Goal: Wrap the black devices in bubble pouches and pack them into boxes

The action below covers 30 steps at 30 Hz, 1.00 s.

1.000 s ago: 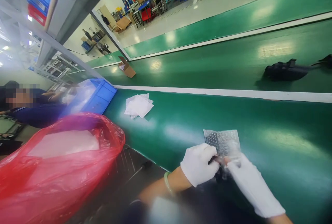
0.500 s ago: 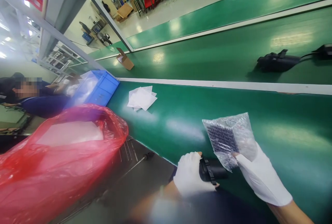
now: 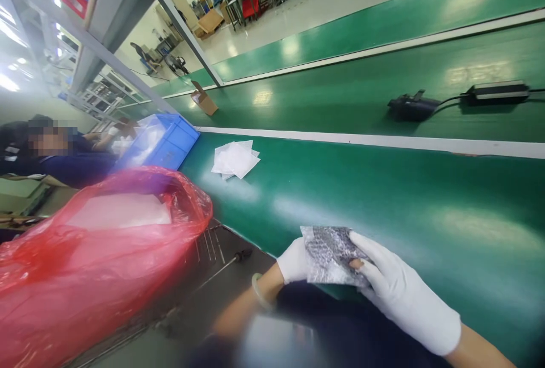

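My right hand [image 3: 398, 288], in a white glove, is closed on a clear bubble-wrap bag [image 3: 326, 274], its bare thumb tip pressing on the near side. Something dark shows through the bag [image 3: 327, 243]; its kind is blurred. My left hand [image 3: 293, 260], also gloved, is at the bag's left edge, partly behind it. The left fingers are hidden there, and so is the black cylindrical device that this hand held in the earlier view. Both hands are over the near edge of the green work surface [image 3: 383, 192].
A black device [image 3: 413, 107] is cabled to a black box [image 3: 496, 93] on the far green strip. White sheets [image 3: 235, 159] lie left of centre. A red plastic bag [image 3: 128, 277], blue crate [image 3: 174, 141] and small carton [image 3: 204, 100] are leftward. A co-worker [image 3: 80, 169] sits beyond.
My right hand has brought the bubble-wrap bag left and down, in front of my left hand. The black cylindrical device is now out of sight. The cabled device on the far strip appears farther left.
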{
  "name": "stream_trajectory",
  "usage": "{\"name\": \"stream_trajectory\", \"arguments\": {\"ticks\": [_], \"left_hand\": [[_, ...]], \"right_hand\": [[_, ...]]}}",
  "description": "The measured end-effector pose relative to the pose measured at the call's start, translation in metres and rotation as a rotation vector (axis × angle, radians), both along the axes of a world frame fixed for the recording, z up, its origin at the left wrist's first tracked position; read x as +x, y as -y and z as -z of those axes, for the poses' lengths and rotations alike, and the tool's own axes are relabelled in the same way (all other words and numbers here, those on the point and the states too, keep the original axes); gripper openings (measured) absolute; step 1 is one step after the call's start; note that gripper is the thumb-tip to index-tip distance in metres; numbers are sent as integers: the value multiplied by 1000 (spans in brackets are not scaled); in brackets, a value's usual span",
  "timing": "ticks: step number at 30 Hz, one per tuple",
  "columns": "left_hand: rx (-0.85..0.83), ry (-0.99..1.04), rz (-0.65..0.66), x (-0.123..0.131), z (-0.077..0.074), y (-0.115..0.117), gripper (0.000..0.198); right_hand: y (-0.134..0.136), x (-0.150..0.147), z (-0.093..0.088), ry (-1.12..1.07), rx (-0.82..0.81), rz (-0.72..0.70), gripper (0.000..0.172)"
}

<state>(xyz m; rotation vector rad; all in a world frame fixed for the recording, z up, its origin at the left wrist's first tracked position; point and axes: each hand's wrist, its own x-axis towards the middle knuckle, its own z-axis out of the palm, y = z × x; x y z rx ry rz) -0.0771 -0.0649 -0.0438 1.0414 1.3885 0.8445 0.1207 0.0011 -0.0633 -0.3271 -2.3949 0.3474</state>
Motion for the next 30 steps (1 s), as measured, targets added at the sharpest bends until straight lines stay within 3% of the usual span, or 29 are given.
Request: {"name": "stream_trajectory", "arguments": {"ticks": [3, 5, 8, 10, 12, 15, 20, 22, 24, 25, 30], "left_hand": [[-63, 171, 80, -12, -5, 7, 79], [-90, 133, 40, -18, -8, 8, 97], [130, -274, -52, -22, -13, 1, 73], [257, -380, -42, -21, -16, -6, 56], [223, -268, -28, -18, -15, -12, 50], [90, -93, -100, -12, -7, -14, 40], [41, -57, -137, -1, -6, -3, 40], [47, -114, -99, 4, -13, 3, 58], [105, -188, -16, 11, -16, 7, 83], [160, -215, 46, 15, -14, 8, 86], [420, -282, 380, 29, 19, -1, 53]], "right_hand": [[-9, 0, 9, 68, -216, 102, 29], [-16, 1, 12, 97, -389, 155, 29], [-21, 1, 16, 75, -519, 185, 29], [-21, 0, 19, 45, -551, 206, 20], [-19, -2, 23, -17, -557, 244, 10], [-13, -6, 26, -169, -540, 321, 9], [-3, -7, 18, -315, -610, 405, 4], [2, -4, 12, -303, -587, 386, 1], [7, -2, 6, -285, -486, 338, 5], [10, -1, 5, -278, -424, 303, 8], [18, -3, -1, -276, -250, 200, 20]]}}
